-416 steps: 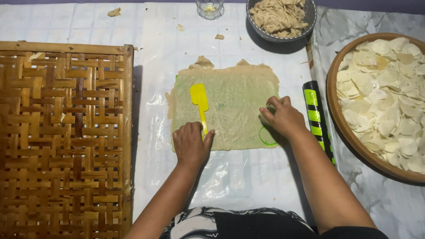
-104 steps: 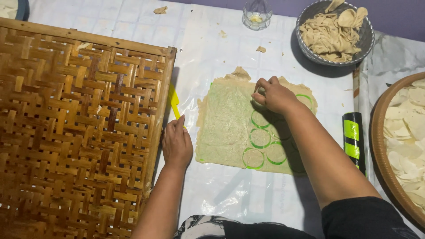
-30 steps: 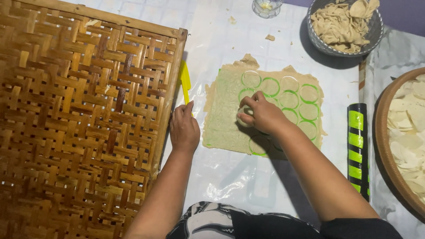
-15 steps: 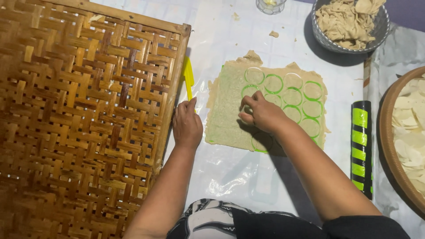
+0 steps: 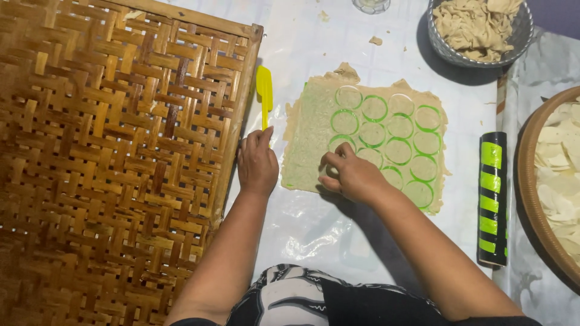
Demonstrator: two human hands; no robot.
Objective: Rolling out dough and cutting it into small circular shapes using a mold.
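Note:
A thin rolled sheet of pale dough (image 5: pixel 308 130) lies on white plastic sheeting, marked with several round cut circles (image 5: pixel 373 108) that show green rings. My right hand (image 5: pixel 352 175) presses down on the sheet's lower left part, fingers curled over something; the cutter under them is hidden. My left hand (image 5: pixel 256 162) rests flat on the plastic just left of the dough, its fingertips touching the handle end of a yellow spatula (image 5: pixel 264 90).
A large woven bamboo tray (image 5: pixel 115 157) fills the left side. A black roller with green stripes (image 5: pixel 493 199) lies right of the dough. A round basket of cut dough discs (image 5: pixel 559 181) sits at the right edge, a grey bowl of dough scraps (image 5: pixel 478 27) at top right.
More cut circles have appeared across the dough sheet. My right hand has worked from the sheet's top to its lower left part. My left hand stays beside the spatula.

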